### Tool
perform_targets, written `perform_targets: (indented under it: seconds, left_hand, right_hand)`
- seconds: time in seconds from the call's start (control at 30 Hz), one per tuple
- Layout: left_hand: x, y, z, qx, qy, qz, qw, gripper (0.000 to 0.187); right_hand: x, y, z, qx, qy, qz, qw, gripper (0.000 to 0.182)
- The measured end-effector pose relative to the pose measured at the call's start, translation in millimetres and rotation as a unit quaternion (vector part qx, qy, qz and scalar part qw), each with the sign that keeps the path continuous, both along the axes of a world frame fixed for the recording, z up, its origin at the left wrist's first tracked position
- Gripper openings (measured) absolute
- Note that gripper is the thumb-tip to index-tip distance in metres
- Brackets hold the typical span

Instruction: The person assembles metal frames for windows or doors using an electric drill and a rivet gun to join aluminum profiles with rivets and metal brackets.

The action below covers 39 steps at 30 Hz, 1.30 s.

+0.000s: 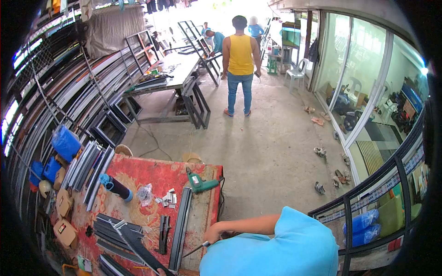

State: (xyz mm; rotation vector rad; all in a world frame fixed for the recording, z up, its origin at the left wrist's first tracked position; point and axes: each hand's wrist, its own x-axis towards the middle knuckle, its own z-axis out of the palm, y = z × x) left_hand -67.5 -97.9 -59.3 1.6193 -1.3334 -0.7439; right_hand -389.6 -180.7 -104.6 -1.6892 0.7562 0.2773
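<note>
My right hand (212, 233) is closed around a thin pointed tool (195, 250), whose shaft slants down to the left beside a long grey metal profile (181, 230). At the bottom edge, my left hand (160, 272) shows only in part, its fingers on the lower end of a dark metal profile (138, 246) that lies slantwise over other profiles. Between the profiles is a black slotted piece (164, 234). Small metal brackets (169, 198), a clear plastic bag (145, 194) and a green power drill (199, 182) lie farther up the red-covered table (156, 165).
A blue bottle (116, 187) lies on the table's left side. A person in a yellow top (241, 55) stands ahead, with other people beyond. A second worktable (170, 83) stands left of them. Dark-framed panels (347, 223) are at right; shoes (320, 152) lie on the floor.
</note>
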Motion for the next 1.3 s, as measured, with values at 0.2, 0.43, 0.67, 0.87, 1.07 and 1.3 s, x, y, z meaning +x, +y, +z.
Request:
perform_targets:
  seconds: [0.2, 0.43, 0.67, 0.87, 1.07, 1.3]
  left_hand:
    - [1.6, 17.0, 23.1, 0.029, -0.027, 0.061, 0.997, 0.047]
    - [-20.0, 22.7, 33.9, 0.061, -0.035, 0.037, 0.997, 0.045]
    - [-36.5, 27.3, 36.2, 0.085, -0.012, -0.006, 0.996, 0.044]
    - [-34.1, 14.2, 14.2, 0.043, 0.017, -0.050, 0.998, 0.039]
    - [-27.2, 2.1, -7.6, 0.032, 0.049, -0.056, 0.997, 0.035]
    - [-27.0, -0.1, -4.4, 0.019, 0.046, -0.066, 0.997, 0.033]
  right_hand:
    - [19.5, -3.1, 22.5, 0.004, -0.039, 0.023, 0.999, 0.010]
    - [15.7, -1.2, 25.2, -0.025, -0.058, 0.016, 0.998, 0.010]
    - [9.2, 13.8, -42.2, -0.069, -0.090, -0.047, 0.992, 0.016]
    - [-17.8, 34.7, -67.0, 0.039, -0.168, -0.189, 0.967, 0.016]
    - [-51.1, 40.4, -57.6, 0.014, -0.082, -0.280, 0.956, 0.022]
    - [-92.9, 24.4, -48.9, -0.080, -0.039, -0.386, 0.918, 0.021]
